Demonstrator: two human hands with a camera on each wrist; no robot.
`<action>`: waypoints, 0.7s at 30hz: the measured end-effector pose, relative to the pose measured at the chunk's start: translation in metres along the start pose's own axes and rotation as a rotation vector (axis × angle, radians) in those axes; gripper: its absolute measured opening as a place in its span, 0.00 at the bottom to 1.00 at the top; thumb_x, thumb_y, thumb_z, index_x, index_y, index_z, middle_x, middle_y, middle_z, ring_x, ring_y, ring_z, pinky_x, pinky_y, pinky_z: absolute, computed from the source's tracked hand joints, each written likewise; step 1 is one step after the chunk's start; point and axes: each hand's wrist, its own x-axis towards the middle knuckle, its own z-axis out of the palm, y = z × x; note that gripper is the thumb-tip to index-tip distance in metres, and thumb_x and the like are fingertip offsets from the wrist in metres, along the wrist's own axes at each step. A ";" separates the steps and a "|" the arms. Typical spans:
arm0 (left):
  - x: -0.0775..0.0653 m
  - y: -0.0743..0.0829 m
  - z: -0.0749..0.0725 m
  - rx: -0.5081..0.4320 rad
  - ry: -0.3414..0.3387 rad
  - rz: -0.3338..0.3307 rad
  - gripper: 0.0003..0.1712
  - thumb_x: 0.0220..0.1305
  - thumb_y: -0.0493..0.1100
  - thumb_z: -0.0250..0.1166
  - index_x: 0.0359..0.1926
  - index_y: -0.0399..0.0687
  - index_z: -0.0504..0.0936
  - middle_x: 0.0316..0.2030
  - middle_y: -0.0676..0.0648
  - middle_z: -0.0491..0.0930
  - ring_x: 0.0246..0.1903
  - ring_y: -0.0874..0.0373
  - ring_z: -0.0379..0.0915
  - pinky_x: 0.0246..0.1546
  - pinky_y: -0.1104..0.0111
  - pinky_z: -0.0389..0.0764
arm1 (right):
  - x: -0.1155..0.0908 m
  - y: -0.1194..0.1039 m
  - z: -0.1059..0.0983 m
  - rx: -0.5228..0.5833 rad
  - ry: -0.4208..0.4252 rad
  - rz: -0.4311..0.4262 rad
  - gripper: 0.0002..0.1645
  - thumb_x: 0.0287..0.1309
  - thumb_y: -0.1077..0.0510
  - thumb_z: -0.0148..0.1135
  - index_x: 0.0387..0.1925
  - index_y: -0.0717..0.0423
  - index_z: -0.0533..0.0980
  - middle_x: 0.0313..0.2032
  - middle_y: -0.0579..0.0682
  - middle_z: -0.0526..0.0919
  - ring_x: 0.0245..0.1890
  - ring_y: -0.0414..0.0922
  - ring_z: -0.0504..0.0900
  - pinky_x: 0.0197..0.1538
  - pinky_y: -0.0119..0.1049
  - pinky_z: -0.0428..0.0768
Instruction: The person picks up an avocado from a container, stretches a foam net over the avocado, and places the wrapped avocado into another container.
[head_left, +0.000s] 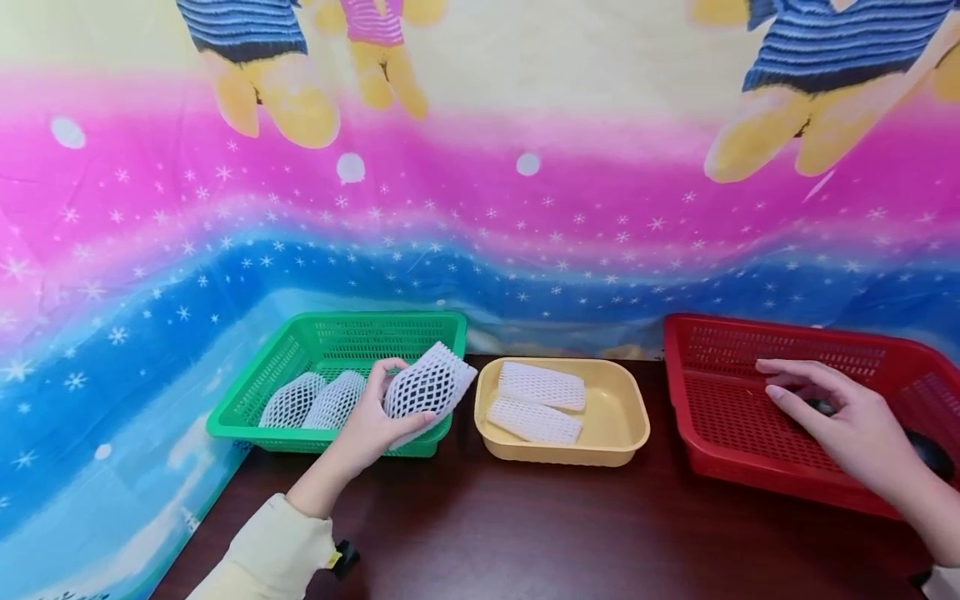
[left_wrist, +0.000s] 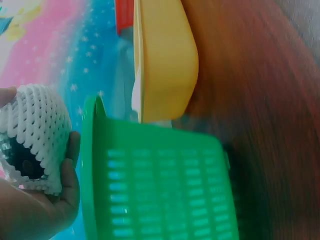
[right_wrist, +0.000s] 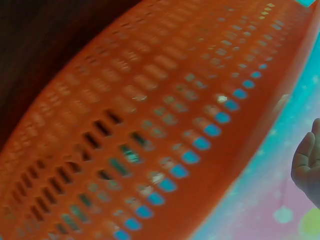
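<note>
My left hand (head_left: 367, 429) grips a dark rounded object in a white foam net (head_left: 429, 385), held over the right side of the green basket (head_left: 225, 427). In the left wrist view, the dark surface shows through an opening in the foam net (left_wrist: 42, 117). Two more netted objects (head_left: 292, 402) lie inside that basket. My right hand (head_left: 855, 421) hovers over the red basket (head_left: 720, 467) with its fingers loosely bent and nothing between them. Below it, a small dark object (head_left: 822, 406) is partly hidden; a black rounded object (head_left: 930, 454) sits near the wrist.
Between the two baskets stands a yellow tray (head_left: 562, 455) with two flat white foam nets (head_left: 542, 385) in it. All the containers rest on a dark brown table (head_left: 525, 533). Right behind them hangs a colourful printed cloth (head_left: 480, 208).
</note>
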 end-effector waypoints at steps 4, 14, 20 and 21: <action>0.004 -0.007 -0.009 0.023 0.026 -0.051 0.38 0.61 0.39 0.74 0.61 0.47 0.56 0.60 0.35 0.71 0.53 0.43 0.75 0.43 0.62 0.82 | 0.001 0.016 -0.005 -0.015 0.004 0.042 0.25 0.72 0.51 0.63 0.66 0.53 0.76 0.42 0.16 0.72 0.39 0.16 0.68 0.32 0.24 0.70; 0.007 -0.028 -0.026 0.085 0.035 -0.127 0.39 0.59 0.39 0.73 0.57 0.46 0.52 0.56 0.32 0.68 0.50 0.41 0.75 0.41 0.60 0.82 | -0.001 0.058 -0.017 -0.067 -0.030 0.092 0.27 0.72 0.50 0.63 0.65 0.60 0.74 0.48 0.21 0.74 0.37 0.12 0.64 0.30 0.23 0.70; 0.013 -0.034 -0.036 0.210 0.044 -0.156 0.37 0.61 0.44 0.74 0.57 0.46 0.54 0.53 0.31 0.70 0.45 0.43 0.77 0.39 0.60 0.80 | -0.001 0.078 -0.023 -0.171 -0.129 0.159 0.36 0.74 0.46 0.59 0.68 0.71 0.67 0.60 0.80 0.69 0.50 0.68 0.78 0.44 0.63 0.72; 0.014 -0.035 -0.037 0.240 0.041 -0.162 0.37 0.61 0.46 0.74 0.56 0.47 0.54 0.53 0.31 0.71 0.44 0.43 0.77 0.39 0.60 0.79 | -0.001 0.082 -0.024 -0.182 -0.149 0.169 0.37 0.74 0.46 0.59 0.68 0.72 0.65 0.60 0.81 0.67 0.52 0.77 0.71 0.44 0.68 0.69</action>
